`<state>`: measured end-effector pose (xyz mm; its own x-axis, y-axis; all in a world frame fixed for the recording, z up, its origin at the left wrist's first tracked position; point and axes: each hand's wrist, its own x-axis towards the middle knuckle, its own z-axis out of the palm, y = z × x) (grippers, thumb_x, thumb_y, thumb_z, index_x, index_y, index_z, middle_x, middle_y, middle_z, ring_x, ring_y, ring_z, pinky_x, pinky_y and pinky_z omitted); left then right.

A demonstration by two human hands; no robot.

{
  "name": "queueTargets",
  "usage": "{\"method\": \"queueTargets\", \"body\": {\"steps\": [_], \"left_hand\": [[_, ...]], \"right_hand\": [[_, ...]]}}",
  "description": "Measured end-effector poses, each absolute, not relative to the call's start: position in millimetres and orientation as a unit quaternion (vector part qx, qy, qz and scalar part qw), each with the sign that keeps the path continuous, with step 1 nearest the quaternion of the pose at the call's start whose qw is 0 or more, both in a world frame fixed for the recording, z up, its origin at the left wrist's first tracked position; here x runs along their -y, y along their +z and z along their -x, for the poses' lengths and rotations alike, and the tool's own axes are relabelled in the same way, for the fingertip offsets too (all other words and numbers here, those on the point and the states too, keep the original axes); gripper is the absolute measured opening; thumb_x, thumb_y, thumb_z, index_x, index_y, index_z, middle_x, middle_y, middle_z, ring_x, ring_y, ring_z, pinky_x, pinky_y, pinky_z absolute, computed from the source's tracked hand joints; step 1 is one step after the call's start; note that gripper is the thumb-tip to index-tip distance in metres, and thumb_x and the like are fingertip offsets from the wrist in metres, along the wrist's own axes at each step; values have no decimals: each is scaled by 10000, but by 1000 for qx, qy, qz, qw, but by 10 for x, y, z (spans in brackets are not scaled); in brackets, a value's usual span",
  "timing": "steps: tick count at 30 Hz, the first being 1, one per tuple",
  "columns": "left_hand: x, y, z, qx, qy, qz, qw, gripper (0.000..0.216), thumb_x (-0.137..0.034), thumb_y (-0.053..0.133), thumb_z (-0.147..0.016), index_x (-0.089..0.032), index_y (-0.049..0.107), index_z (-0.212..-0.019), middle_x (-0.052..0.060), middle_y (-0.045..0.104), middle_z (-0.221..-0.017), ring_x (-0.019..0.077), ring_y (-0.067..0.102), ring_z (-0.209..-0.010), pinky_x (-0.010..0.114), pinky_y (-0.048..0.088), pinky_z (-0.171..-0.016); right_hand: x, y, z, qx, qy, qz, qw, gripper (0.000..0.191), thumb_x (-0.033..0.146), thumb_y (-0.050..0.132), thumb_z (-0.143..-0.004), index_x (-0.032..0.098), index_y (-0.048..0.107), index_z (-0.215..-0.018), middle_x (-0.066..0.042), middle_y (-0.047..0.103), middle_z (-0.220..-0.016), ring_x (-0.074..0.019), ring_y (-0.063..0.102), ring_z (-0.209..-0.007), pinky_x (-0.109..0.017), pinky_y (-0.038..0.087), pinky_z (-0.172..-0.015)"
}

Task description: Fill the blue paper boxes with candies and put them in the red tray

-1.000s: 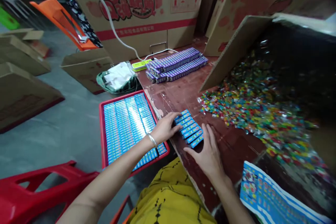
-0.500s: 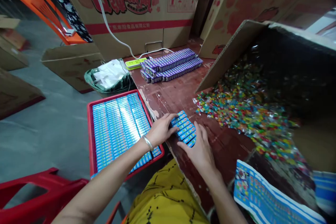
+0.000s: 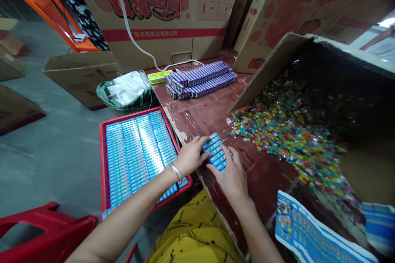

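Note:
A short row of small blue boxes lies on the worn brown table near its front edge. My left hand curls against the row's left side, fingers bent over the boxes. My right hand presses on the row's near end, fingers wrapped over the last boxes. Both hands squeeze the row together. A silver bangle sits on my left wrist.
A red tray packed with blue boxes stands left of the table. Purple boxes are stacked at the far end. Loose colourful candies spill from a tipped carton. Printed blue sheets lie at the right; a red stool at the left.
Both hands have closed in on the row of blue boxes, pushing it tighter and shorter. The view has shifted slightly left.

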<state>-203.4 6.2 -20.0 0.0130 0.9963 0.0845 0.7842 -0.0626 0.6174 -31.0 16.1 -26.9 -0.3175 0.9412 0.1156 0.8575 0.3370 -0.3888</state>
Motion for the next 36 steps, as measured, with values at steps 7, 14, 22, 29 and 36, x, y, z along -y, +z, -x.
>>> {"method": "queueTargets", "body": {"steps": [7, 14, 22, 29, 36], "left_hand": [[-69, -236, 2034, -658, 259, -677, 203, 423, -370, 582, -839, -278, 455, -1232, 36, 587, -1061, 209, 627, -890, 300, 497, -769], [-59, -257, 2037, -655, 268, -674, 211, 421, -365, 587, -836, -278, 464, -1229, 41, 588, -1067, 213, 623, -897, 312, 494, -781], [50, -90, 2246, -643, 358, -648, 195, 522, -369, 590, -841, -275, 407, -1321, 72, 504, -1287, 232, 524, -1150, 357, 422, -986], [594, -625, 3143, -715, 270, -599, 238, 344, -391, 435, -909, -213, 552, -1181, 71, 657, -1059, 209, 627, -933, 365, 490, -860], [994, -1552, 3098, -656, 182, -656, 326, 266, -287, 537, -840, -268, 663, -1074, 54, 639, -1124, 207, 624, -972, 292, 477, -847]], "right_hand": [[-131, -290, 317, 805, 110, 558, 171, 477, 408, 622, -790, 262, 509, -1230, -115, 465, -1245, -299, 532, -1057, -414, 503, -792], [-158, -283, 266, 804, 119, 553, 186, 388, 368, 623, -780, 242, 565, -1142, -113, 479, -1217, -285, 548, -1031, -408, 509, -811], [36, 28, -36, 841, 186, 451, 235, 374, 339, 634, -766, 256, 568, -1124, -86, 482, -1251, -271, 525, -1127, -415, 462, -960], [479, -49, 500, 927, 299, 212, 83, 450, 273, 641, -749, 292, 540, -1187, -73, 383, -1361, -257, 427, -1235, -379, 464, -971], [424, -739, 952, 953, 239, 183, -30, 405, 182, 629, -734, 249, 520, -1118, -100, 379, -1333, -283, 319, -1289, -415, 488, -922]]}}
